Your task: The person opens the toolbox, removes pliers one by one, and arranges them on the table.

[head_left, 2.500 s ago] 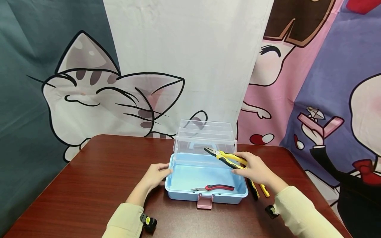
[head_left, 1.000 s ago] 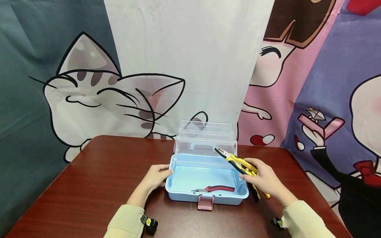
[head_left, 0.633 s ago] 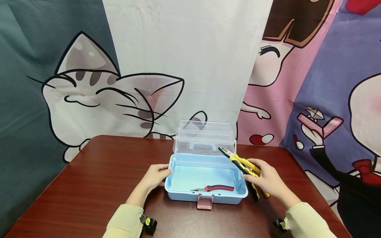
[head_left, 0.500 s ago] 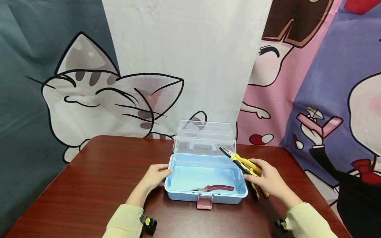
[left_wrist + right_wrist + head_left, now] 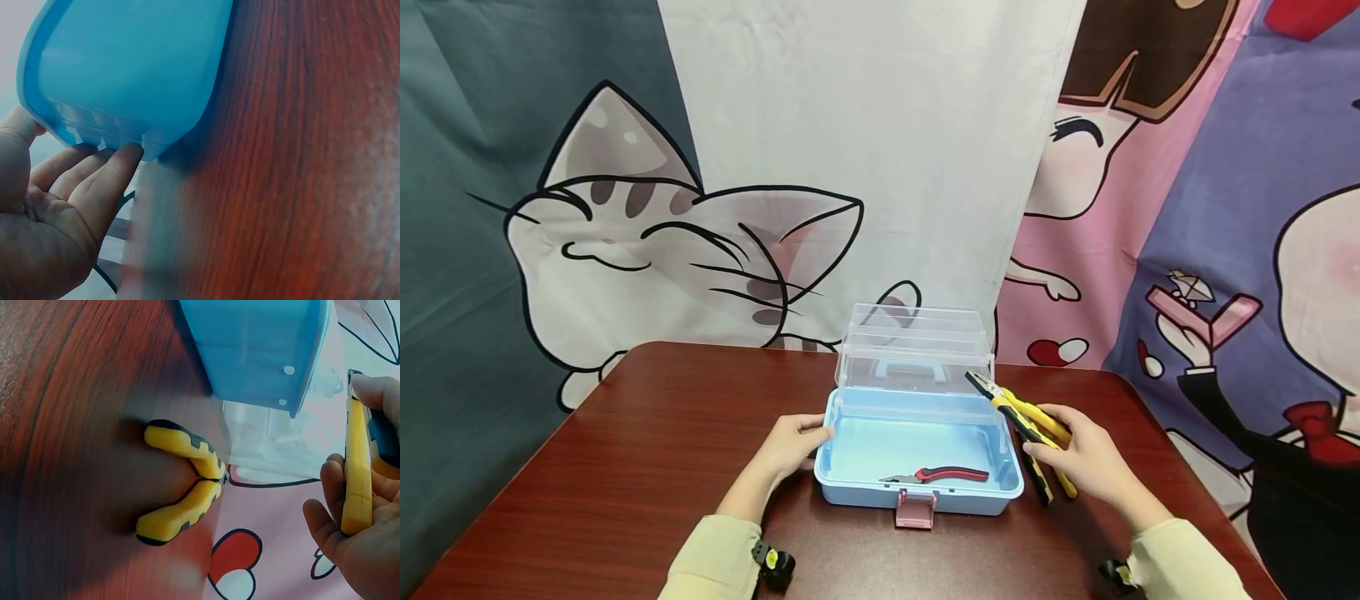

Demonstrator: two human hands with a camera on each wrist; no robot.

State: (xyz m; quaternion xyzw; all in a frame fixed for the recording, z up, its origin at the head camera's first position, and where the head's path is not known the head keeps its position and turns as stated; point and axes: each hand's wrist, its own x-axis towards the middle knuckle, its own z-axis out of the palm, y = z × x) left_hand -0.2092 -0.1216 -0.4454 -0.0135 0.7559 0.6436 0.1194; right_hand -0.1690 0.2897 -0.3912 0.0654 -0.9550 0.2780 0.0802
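Note:
A light blue toolbox (image 5: 865, 496) stands with its transparent lid (image 5: 917, 329) tipped back. My left hand (image 5: 790, 446) holds its left side, thumb at the rim and fingertips against the wall (image 5: 134, 69). Inside, near the front, lie small pliers with red-and-black handles (image 5: 957, 473). My right hand (image 5: 1088, 458) grips yellow-and-black pliers (image 5: 1006, 405) by the handles, above the box's right edge, jaws pointing up and left. Beneath them on the table, right of the box, rests a second yellow-and-black pair of pliers (image 5: 187, 509), handles spread; the right hand is apart from it.
The dark red wooden table (image 5: 647, 467) reaches back to a cartoon-printed cloth (image 5: 880, 150). A pink latch (image 5: 915, 510) hangs from the box's front. Small black devices (image 5: 777, 567) are strapped at both wrists.
The right hand has moved right with the held pliers, from over the box interior to its right edge. The left hand, the box and the red-handled pliers stay in place.

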